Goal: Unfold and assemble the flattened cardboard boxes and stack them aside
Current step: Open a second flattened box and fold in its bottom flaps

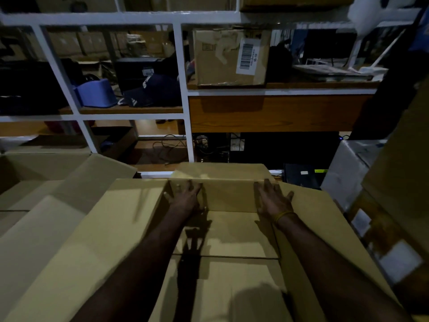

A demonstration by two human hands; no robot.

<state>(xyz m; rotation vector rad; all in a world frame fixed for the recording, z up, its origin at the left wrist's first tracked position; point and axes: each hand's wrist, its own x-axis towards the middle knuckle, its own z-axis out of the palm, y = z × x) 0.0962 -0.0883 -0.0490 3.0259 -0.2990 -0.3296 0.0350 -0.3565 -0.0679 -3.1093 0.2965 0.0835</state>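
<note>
From the head camera, an open cardboard box (222,233) fills the near middle of the scene, its mouth facing up. Its left flap (111,228) and right flap (325,224) are spread outward, and its far flap (220,170) tips away toward the shelves. The bottom panels inside meet along a seam running left to right.

Both arms reach down into the box toward its far inner wall. The left hand (184,196) lies with fingers straight and spread, flat against the far wall near the far left corner, gripping nothing. The right hand (272,198) lies the same way, fingers splayed and pressed to the far wall near the far right corner, also gripping nothing. A yellow band (284,216) circles the right wrist.

To the left, just beside the box, stands another cardboard box (46,182) with its flaps up. To the right sit more brown boxes (394,182) and a white box (348,170).

Beyond, a white shelf frame (183,73) holds a brown box with a barcode label (232,56) on the far right shelf, and a blue tub (96,92) beside a dark cap (151,89) on the far left shelf. Cables (167,145) lie on the floor under the shelves.
</note>
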